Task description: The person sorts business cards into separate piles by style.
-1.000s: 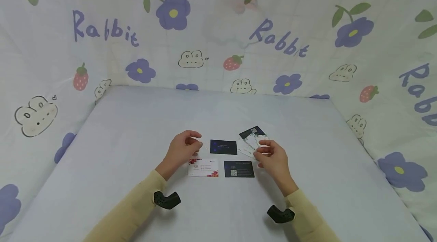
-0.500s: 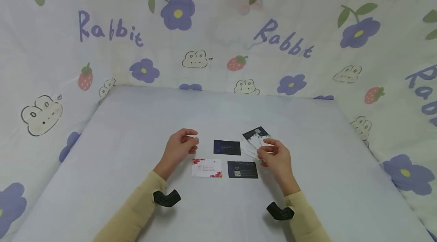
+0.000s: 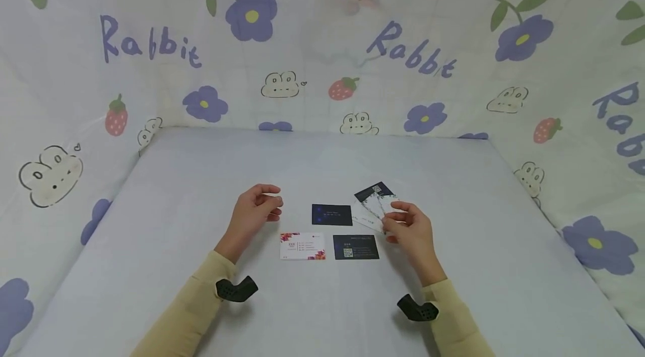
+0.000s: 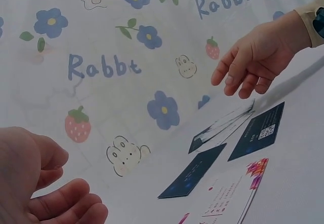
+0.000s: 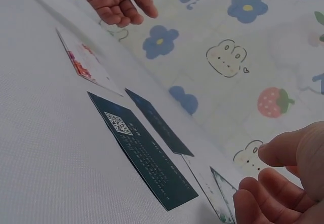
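Observation:
Several business cards lie on the white table. In the head view, a white card with red flowers (image 3: 302, 247) sits at front left and a dark card with a QR code (image 3: 355, 247) at front right. Behind them lies another dark card (image 3: 331, 215). To its right, white cards (image 3: 367, 215) partly cover a tilted dark card (image 3: 372, 190). My left hand (image 3: 254, 208) hovers left of the cards, fingers loosely bent, holding nothing. Just above the overlapping white cards hangs my right hand (image 3: 410, 228), its fingers relaxed; the left wrist view (image 4: 258, 57) shows nothing pinched.
A white cloth covers the table (image 3: 227, 161). Around the back and sides stands a curtain (image 3: 312, 38) printed with flowers, rabbits and strawberries. A black wrist device (image 3: 237, 289) sits on the left sleeve, and a similar device (image 3: 417, 308) on the right.
My left hand has drawn away to the left from the flowered card. My right hand has shifted slightly right over the overlapping cards. The cards keep their arrangement while the head view sways a little.

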Demonstrator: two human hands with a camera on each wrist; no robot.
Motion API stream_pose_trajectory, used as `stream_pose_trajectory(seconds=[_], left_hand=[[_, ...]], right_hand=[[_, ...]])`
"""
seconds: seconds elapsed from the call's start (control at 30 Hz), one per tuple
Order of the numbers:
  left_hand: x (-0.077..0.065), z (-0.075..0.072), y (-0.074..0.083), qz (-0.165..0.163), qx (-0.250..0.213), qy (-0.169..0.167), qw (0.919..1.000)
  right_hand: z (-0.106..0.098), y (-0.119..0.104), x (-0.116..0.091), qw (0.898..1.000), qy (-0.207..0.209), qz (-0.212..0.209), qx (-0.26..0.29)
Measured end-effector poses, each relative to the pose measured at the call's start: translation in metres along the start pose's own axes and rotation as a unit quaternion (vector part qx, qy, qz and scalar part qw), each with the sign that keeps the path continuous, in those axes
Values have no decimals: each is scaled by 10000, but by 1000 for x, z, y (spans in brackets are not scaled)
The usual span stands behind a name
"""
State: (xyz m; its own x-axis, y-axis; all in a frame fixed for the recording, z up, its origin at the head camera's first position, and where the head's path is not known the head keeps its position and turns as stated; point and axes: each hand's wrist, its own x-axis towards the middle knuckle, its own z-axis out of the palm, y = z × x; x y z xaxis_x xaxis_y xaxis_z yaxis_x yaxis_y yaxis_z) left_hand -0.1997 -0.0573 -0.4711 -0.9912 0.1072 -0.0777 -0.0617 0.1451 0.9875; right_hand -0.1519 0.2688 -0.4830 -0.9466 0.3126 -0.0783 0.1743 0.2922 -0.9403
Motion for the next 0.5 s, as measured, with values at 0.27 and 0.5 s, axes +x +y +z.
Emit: stream_pose_trajectory(seconds=[0.27,0.5], left_hand=[[0,-1,1,-51,-157,29,9999],[1,-2,-1,-67,-46,-24,10000]], right_hand=[[-2,-1,-2,10000,22,62,22],[-1,-1,-2,9999,17,56,110]])
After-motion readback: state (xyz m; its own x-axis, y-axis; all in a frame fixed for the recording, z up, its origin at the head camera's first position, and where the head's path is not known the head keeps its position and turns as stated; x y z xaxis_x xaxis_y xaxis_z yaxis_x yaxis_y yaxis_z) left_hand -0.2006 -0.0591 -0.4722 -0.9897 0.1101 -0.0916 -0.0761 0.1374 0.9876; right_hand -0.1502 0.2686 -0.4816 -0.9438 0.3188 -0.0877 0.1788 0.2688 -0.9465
